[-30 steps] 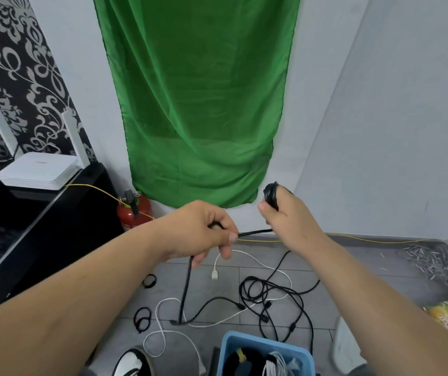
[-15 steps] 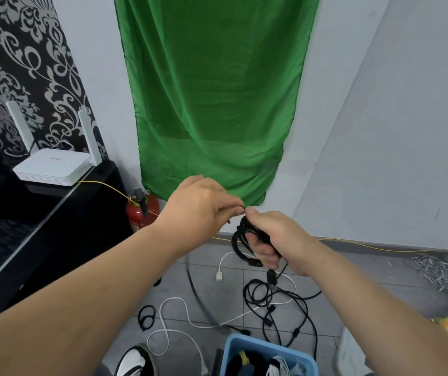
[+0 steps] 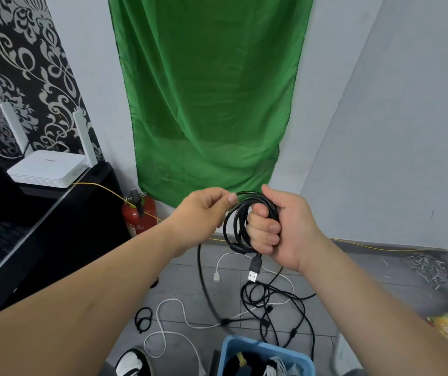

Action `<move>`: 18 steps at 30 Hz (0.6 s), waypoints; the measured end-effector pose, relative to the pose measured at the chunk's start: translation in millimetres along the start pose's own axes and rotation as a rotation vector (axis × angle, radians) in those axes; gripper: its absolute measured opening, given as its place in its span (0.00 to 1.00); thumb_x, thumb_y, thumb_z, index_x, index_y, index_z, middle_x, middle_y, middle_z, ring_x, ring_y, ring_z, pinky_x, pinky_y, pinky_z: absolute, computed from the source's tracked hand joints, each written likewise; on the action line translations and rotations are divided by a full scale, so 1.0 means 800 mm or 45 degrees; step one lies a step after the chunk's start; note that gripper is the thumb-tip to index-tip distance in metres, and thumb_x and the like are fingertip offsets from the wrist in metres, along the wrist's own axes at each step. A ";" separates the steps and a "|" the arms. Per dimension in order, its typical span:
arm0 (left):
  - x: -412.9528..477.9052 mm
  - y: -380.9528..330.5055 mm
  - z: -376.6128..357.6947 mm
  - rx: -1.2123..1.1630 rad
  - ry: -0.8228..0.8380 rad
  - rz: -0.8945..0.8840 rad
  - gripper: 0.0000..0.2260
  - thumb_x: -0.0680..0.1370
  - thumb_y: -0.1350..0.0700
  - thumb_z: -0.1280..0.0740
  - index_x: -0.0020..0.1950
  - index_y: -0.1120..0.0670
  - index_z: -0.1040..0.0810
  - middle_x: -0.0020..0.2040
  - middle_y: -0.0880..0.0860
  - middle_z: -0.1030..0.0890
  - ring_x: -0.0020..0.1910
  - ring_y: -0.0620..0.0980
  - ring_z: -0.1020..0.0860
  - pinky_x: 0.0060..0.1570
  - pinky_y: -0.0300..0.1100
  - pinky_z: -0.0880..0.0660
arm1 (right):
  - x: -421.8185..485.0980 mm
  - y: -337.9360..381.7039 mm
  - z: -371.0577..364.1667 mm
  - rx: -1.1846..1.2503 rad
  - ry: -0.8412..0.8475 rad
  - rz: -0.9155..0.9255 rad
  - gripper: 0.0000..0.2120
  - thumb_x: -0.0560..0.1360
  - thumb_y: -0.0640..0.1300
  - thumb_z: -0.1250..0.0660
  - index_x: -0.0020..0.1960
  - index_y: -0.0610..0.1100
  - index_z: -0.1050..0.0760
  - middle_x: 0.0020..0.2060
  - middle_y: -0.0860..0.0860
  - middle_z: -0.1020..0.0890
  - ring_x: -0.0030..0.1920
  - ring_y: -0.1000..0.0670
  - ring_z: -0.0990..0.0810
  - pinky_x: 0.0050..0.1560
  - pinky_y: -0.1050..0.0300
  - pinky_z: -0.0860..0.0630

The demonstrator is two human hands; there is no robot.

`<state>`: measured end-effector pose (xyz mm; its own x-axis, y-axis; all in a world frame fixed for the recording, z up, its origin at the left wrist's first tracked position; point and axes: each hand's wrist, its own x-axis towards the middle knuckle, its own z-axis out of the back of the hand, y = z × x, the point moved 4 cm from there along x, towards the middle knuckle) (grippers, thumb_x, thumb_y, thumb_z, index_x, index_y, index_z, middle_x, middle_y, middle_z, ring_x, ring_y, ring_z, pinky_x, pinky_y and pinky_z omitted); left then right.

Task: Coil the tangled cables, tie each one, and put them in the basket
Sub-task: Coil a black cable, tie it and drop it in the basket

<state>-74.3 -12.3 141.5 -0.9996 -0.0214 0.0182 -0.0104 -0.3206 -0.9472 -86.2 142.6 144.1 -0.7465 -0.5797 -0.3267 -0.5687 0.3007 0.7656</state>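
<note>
1. Grips a coil of black USB cable [image 3: 240,229] in the right hand [image 3: 285,229], fingers wrapped through several loops and clamped on them. Pinches the next stretch of the same cable in the left hand [image 3: 201,213], thumb against forefinger. Holds both hands close together, parted only by the coil.
2. Leaves the USB plug [image 3: 254,270] dangling just below the right fist. Lets the uncoiled tail [image 3: 199,267] drop from under the left hand to the floor.
3. Likely light and limp to handle, yet springy enough to unwind if the fist slackens. Rubbery-looking jacket, so probably not slippery. Best held across all loops at one side, as now, and fed by the jacket rather than pulled by the plug.
4. Below the right forearm, nearest the feet: a blue basket [image 3: 244,341], holding a black coil [image 3: 237,363] with a yellow tie and a white coil [image 3: 276,366].
5. On the tiles beneath both hands: a tangle of thin black cables [image 3: 271,302], crossed by a white cable [image 3: 174,300]. Judged prone to snagging the tail, so better to draw it in slowly.
6. Below the left forearm: small black loops [image 3: 143,318], possibly ties; cannot tell for sure.
7. Beyond the left hand, against the wall: a red fire extinguisher [image 3: 138,215]. Behind both hands: a green cloth [image 3: 209,90].
</note>
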 end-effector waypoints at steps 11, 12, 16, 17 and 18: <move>-0.043 0.046 -0.074 0.557 0.622 0.173 0.08 0.85 0.49 0.43 0.58 0.50 0.28 0.40 0.58 0.18 0.26 0.50 0.24 0.29 0.38 0.25 | 0.008 0.030 0.038 0.276 -0.355 0.511 0.16 0.86 0.49 0.48 0.46 0.43 0.30 0.33 0.47 0.29 0.31 0.47 0.30 0.39 0.50 0.29; -0.045 0.041 -0.075 0.589 0.644 0.124 0.07 0.85 0.49 0.42 0.56 0.50 0.28 0.41 0.60 0.17 0.27 0.50 0.23 0.29 0.36 0.26 | 0.012 0.029 0.042 0.177 -0.431 0.546 0.15 0.87 0.49 0.47 0.47 0.42 0.30 0.33 0.47 0.28 0.31 0.47 0.29 0.40 0.50 0.28; -0.049 0.011 -0.080 0.462 0.658 0.052 0.04 0.82 0.55 0.36 0.51 0.54 0.24 0.38 0.60 0.17 0.26 0.49 0.23 0.29 0.39 0.25 | 0.011 0.033 0.057 -0.778 -0.779 0.749 0.10 0.86 0.46 0.43 0.50 0.41 0.30 0.35 0.48 0.25 0.34 0.48 0.26 0.42 0.49 0.26; -0.046 0.001 -0.074 0.443 0.601 0.002 0.04 0.81 0.56 0.34 0.49 0.55 0.22 0.34 0.56 0.20 0.25 0.47 0.26 0.28 0.37 0.27 | 0.009 0.034 0.057 -1.067 -0.792 0.785 0.11 0.85 0.47 0.42 0.49 0.41 0.31 0.37 0.48 0.24 0.36 0.47 0.25 0.43 0.49 0.26; -0.041 -0.008 -0.065 0.436 0.526 -0.058 0.04 0.81 0.56 0.32 0.47 0.55 0.21 0.32 0.52 0.22 0.25 0.44 0.28 0.28 0.36 0.30 | 0.010 0.034 0.060 -1.325 -0.783 0.789 0.11 0.84 0.48 0.41 0.49 0.41 0.31 0.38 0.48 0.24 0.39 0.45 0.25 0.44 0.49 0.27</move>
<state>-43.0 39.3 130.2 -0.9262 0.3515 -0.1363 -0.1135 -0.6047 -0.7883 -124.0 182.4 136.1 -0.9700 -0.0484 0.2383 0.2319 -0.4789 0.8467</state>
